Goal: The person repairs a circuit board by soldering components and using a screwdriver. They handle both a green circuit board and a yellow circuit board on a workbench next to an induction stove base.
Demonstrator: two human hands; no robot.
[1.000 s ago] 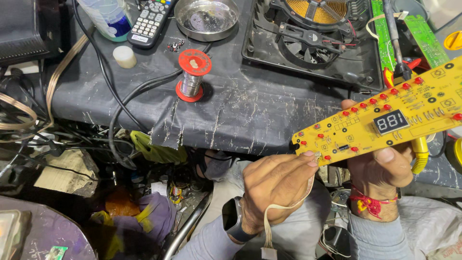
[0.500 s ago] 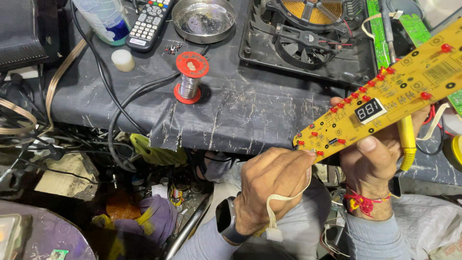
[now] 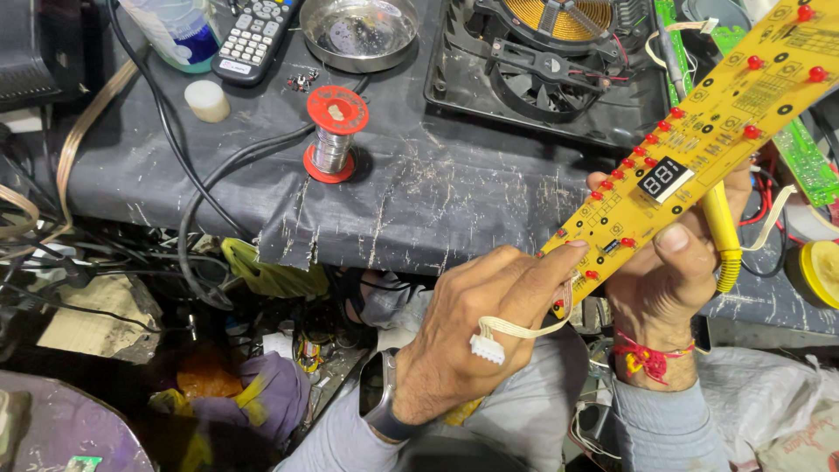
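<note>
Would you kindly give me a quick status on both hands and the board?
Right hand gripping yellow circuit board. Left hand pinching its lower end, ribbon cable across fingers. Nothing blocking.

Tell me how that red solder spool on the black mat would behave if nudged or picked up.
The solder spool stands upright on its flat red flange, so a light push would probably slide it, not roll it. Knocked over, its round flanges would likely let it roll. The tightly wound metal wire suggests that it is heavy for its size.
</note>
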